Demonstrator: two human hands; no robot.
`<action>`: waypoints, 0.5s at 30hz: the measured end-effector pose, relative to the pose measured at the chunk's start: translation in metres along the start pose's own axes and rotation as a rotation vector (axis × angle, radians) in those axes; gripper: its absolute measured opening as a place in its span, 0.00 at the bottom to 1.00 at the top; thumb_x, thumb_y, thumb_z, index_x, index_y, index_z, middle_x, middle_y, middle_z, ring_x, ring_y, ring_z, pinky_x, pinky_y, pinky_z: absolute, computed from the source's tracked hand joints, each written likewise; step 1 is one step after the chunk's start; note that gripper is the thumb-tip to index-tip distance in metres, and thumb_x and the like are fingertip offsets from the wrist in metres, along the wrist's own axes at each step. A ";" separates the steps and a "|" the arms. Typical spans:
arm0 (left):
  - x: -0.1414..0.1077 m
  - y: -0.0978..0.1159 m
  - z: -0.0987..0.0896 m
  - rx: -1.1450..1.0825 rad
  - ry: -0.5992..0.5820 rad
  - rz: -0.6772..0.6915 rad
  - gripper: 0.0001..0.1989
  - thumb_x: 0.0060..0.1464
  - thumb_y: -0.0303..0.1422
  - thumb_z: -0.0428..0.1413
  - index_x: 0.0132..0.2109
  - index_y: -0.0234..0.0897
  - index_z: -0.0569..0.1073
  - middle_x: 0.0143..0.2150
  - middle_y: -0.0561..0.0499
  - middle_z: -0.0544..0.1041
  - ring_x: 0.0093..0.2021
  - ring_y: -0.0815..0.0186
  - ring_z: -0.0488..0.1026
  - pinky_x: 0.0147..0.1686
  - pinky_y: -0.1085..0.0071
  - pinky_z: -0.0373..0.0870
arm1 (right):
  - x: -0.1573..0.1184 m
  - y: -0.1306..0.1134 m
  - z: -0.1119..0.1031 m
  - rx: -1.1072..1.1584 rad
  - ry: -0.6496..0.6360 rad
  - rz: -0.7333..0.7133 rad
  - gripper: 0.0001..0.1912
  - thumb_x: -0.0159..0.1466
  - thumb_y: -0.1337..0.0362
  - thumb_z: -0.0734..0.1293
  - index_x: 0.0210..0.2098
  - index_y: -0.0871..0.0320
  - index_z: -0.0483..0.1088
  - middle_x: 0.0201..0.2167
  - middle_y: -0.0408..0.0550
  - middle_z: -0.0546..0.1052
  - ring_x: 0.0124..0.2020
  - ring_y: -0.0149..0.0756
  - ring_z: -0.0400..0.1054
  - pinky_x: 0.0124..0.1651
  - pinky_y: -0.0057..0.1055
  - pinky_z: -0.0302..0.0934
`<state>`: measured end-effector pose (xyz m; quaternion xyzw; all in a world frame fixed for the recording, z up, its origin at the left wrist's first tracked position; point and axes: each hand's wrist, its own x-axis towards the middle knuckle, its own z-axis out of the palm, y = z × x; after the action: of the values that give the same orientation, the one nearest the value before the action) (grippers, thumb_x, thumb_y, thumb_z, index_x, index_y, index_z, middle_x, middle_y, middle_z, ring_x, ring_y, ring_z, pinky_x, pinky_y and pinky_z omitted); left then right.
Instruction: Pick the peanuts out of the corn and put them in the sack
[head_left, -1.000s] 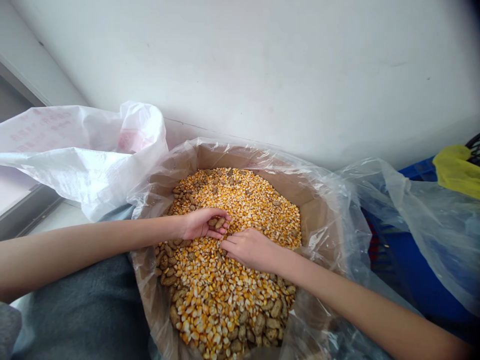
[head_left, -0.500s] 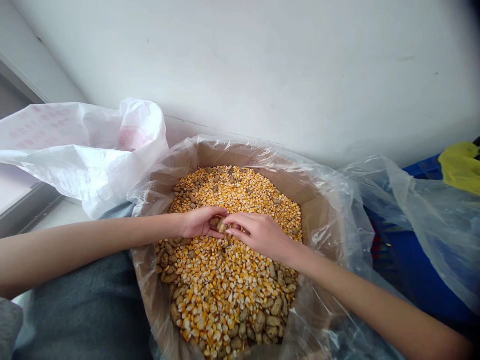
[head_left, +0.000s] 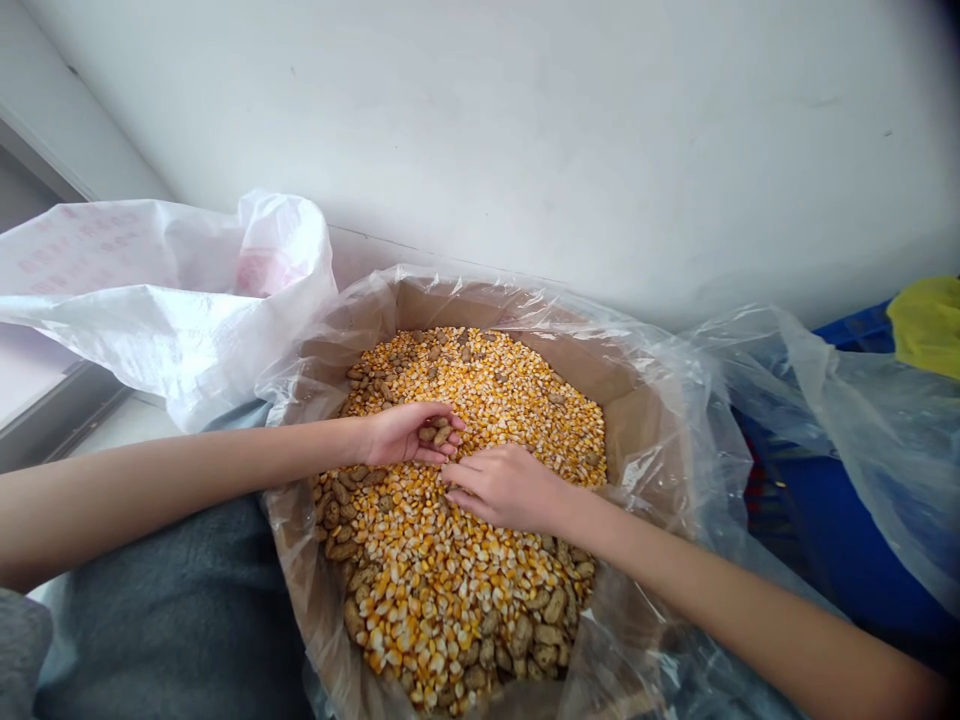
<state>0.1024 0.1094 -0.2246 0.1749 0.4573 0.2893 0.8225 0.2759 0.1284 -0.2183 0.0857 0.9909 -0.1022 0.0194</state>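
Note:
Yellow corn kernels mixed with unshelled peanuts fill a cardboard box lined with clear plastic. Over the middle of the corn, my left hand is cupped around a few peanuts, palm turned to the right. My right hand lies just to the right and slightly nearer, palm down, its fingers bent and close to the corn. The fingertips hide whatever may be between them. More peanuts are gathered along the left and near sides of the box.
A white woven sack with faded red print slumps at the left of the box. On the right are a blue crate, loose clear plastic and a yellow bag. A white wall rises behind.
My right hand has moved away from the left palm, down toward the corn. My left hand has risen slightly and now shows the peanuts in its palm.

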 end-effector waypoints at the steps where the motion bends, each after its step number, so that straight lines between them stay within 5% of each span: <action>1: 0.000 0.000 0.000 0.003 0.002 -0.005 0.07 0.47 0.33 0.48 0.32 0.33 0.67 0.27 0.53 0.68 0.26 0.74 0.65 0.29 0.77 0.64 | 0.001 -0.002 0.001 0.013 -0.050 0.023 0.12 0.60 0.60 0.53 0.33 0.57 0.65 0.29 0.44 0.73 0.30 0.31 0.67 0.30 0.26 0.54; 7: 0.000 0.000 0.000 0.030 0.009 -0.014 0.07 0.48 0.33 0.48 0.32 0.33 0.67 0.27 0.53 0.67 0.26 0.74 0.65 0.28 0.76 0.64 | 0.006 -0.015 0.006 0.082 -0.219 0.157 0.11 0.58 0.59 0.56 0.32 0.56 0.66 0.30 0.44 0.74 0.29 0.33 0.67 0.27 0.25 0.53; 15: -0.001 0.001 -0.001 0.013 0.005 0.010 0.07 0.47 0.32 0.48 0.32 0.33 0.67 0.25 0.52 0.68 0.25 0.74 0.65 0.30 0.75 0.64 | 0.004 -0.008 -0.008 0.275 -0.031 0.284 0.11 0.57 0.58 0.57 0.37 0.54 0.64 0.25 0.40 0.71 0.24 0.28 0.63 0.26 0.23 0.49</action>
<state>0.1013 0.1097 -0.2239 0.1817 0.4603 0.2910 0.8188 0.2706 0.1226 -0.2094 0.2247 0.9451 -0.2342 0.0372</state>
